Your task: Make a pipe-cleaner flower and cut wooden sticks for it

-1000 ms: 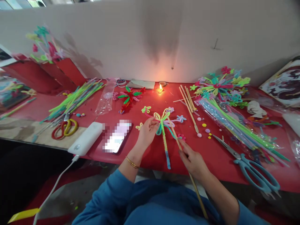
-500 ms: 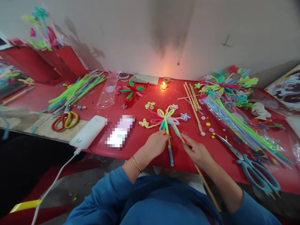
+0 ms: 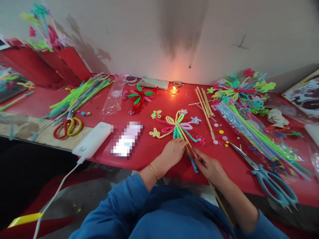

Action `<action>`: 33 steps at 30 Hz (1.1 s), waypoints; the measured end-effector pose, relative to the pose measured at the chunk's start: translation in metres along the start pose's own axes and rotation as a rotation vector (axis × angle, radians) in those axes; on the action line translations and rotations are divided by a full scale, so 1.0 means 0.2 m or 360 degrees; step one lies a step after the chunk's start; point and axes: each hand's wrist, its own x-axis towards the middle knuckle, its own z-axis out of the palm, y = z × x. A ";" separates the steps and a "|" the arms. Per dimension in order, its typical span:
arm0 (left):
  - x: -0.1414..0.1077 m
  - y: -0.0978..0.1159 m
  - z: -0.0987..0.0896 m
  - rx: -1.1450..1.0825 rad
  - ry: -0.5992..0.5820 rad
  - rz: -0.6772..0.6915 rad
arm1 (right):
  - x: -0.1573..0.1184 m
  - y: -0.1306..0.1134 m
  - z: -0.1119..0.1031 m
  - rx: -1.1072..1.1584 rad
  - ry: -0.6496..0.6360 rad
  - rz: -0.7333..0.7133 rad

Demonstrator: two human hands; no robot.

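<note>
A colourful pipe-cleaner flower [image 3: 177, 126] lies on the red table, with looped petals and small blossoms at the tips of its arms. My left hand [image 3: 174, 151] is closed around its twisted stem just below the petals. The stem's blue end [image 3: 194, 167] sticks out beside my right fingers. In my right hand [image 3: 210, 167] is a long thin wooden stick [image 3: 187, 141], lying along the stem. Its upper tip reaches the flower's centre, and its lower part runs under my right forearm past the table edge. My fingertips partly hide where stick and stem meet.
A lit candle [image 3: 173, 90] burns near the wall. Blue-handled scissors [image 3: 274, 186] lie at the right edge; red-and-yellow-handled scissors [image 3: 67, 127] lie left. A white power bank [image 3: 93, 141], a blurred-out phone [image 3: 127, 139], wooden sticks [image 3: 205, 108] and bagged pipe cleaners [image 3: 254, 132] surround the flower.
The stem's lower end has swung right, toward the stick and my right hand. My left hand has shifted right with it, and stick and stem now lie close together.
</note>
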 end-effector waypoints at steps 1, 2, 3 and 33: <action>0.00 0.00 0.00 -0.0001 -0.0003 -0.0004 | 0.00 0.00 0.00 -0.0009 -0.0002 0.0002; 0.00 0.00 0.00 -0.0001 0.0000 -0.0009 | 0.00 0.00 0.00 -0.0018 0.0000 -0.0003; 0.00 0.00 0.00 -0.0002 0.0009 -0.0013 | 0.00 0.00 0.01 -0.0028 0.0007 -0.0014; 0.04 -0.05 0.00 0.0127 0.0006 0.0254 | -0.20 0.03 -0.04 -0.0265 0.0128 -0.0048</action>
